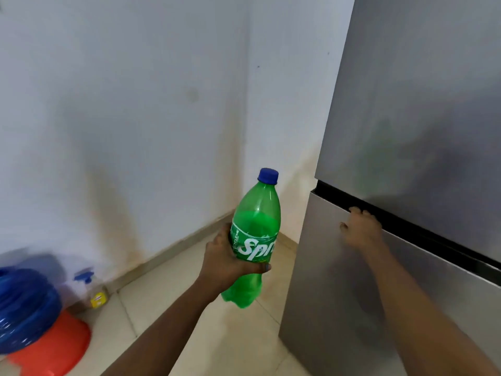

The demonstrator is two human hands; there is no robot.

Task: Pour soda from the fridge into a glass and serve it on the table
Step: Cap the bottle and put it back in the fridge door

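Head view: left hand [225, 256] grips a green plastic soda bottle with blue cap [254, 237] around its label, upright, slightly tilted, held over the tiled floor [189, 316]. Right hand [362, 229] lies open, fingers spread, flat against the brushed-steel fridge door [352, 294], both doors shut.

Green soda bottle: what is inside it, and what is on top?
The green soda bottle holds liquid up to about the label's top; a blue cap closes it. The left hand covers part of the label and body.
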